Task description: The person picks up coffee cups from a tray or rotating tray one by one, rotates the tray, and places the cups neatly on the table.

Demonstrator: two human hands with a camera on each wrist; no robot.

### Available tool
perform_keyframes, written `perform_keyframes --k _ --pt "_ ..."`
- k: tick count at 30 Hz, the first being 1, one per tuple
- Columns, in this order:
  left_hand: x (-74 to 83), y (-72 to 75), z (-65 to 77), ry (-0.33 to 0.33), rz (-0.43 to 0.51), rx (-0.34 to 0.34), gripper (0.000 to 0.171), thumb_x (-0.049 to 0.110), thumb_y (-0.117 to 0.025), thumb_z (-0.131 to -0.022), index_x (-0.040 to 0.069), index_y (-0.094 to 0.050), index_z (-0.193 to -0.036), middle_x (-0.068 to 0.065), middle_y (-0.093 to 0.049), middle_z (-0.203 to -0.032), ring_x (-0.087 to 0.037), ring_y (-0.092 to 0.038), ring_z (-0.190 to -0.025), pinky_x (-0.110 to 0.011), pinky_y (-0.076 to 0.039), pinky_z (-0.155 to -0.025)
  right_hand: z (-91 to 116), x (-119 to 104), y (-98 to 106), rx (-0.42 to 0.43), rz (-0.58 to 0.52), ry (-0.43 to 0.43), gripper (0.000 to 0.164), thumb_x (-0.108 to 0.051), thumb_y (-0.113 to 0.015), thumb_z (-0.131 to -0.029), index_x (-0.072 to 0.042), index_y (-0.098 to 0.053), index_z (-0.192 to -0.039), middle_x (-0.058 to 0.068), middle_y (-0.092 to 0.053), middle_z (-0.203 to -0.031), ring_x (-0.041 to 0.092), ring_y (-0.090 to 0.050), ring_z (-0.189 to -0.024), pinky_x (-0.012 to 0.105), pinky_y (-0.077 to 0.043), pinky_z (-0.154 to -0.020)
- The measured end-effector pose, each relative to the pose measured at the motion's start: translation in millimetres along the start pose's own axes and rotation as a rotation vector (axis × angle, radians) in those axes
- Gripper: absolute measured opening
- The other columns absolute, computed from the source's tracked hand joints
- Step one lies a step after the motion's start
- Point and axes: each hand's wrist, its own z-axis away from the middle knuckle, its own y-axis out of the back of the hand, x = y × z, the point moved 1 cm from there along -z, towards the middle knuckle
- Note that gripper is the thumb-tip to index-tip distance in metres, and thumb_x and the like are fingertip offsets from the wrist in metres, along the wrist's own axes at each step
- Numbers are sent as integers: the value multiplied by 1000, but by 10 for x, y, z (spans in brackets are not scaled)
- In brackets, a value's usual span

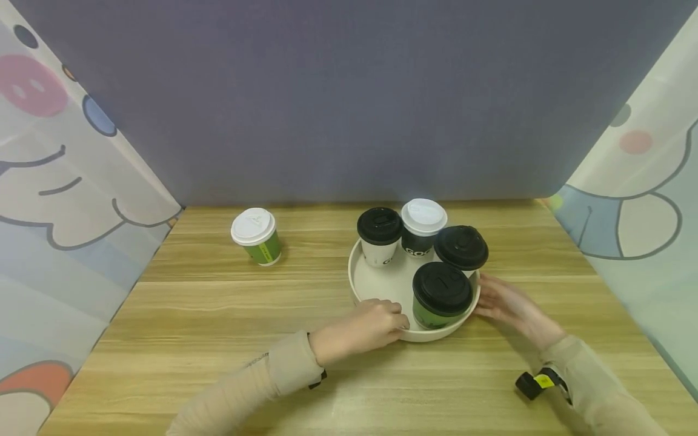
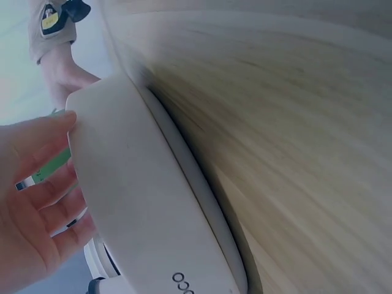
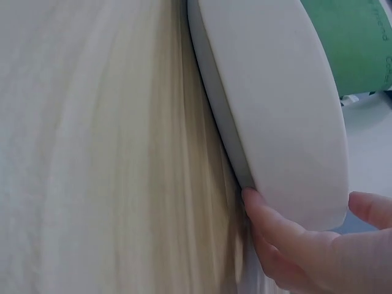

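- The left hand is gripping the near rim of a round, cream-white, low-walled tray, its fingers reaching inside and its thumb touching the rim.
- The right hand is holding the tray's opposite side, its fingers pressing the lower outer wall and its thumb lying just beside the rim.
- The tray is sitting between and slightly beyond both hands, over a pale wood-grain tabletop.
- Inside it, a green paper cup with a black lid is standing between the hands.
- A white cup with a black lid is standing straight beyond the left hand.
- A black cup with a white lid and a black-lidded cup with a mostly hidden body are standing farther out, between the hands.
- A green cup with a white lid is standing on the tabletop, well apart, leftward beyond the left hand.
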Motion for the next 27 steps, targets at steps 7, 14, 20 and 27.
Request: perform_keyframes --k 7,14,20,27 --pt "13 -33 -29 11 -15 -10 9 28 -60 -82 22 -68 -82 10 -56 -71 -4 -53 -64 -15 -38 -53 -37 -1 37 4 15 -15 74 -28 -36 -95 4 17 -135 -3 -52 -95 7 -54 -89 32 -45 -83" --pt "-18 -7 2 -1 16 37 8 25 -62 -80 20 -68 -80 8 -56 -70 -5 -54 -63 -14 -38 -53 -9 27 26 3 68 9 73 -25 -38 -95 5 16 -135 3 -53 -104 8 -55 -91 34 -45 -85" --pt "-62 -10 38 1 30 59 8 27 -63 -79 21 -68 -79 8 -56 -69 -6 -54 -63 -15 -38 -54 29 74 5 -3 114 31 69 -19 -36 -95 7 14 -135 3 -53 -108 10 -56 -94 37 -43 -87" --pt "-123 -42 84 -32 36 116 5 23 -65 -76 19 -68 -77 8 -55 -67 -5 -52 -61 -15 -37 -54 124 96 -106 -3 46 36 72 -15 -40 -94 3 16 -136 -3 -55 -100 11 -57 -93 36 -44 -86"
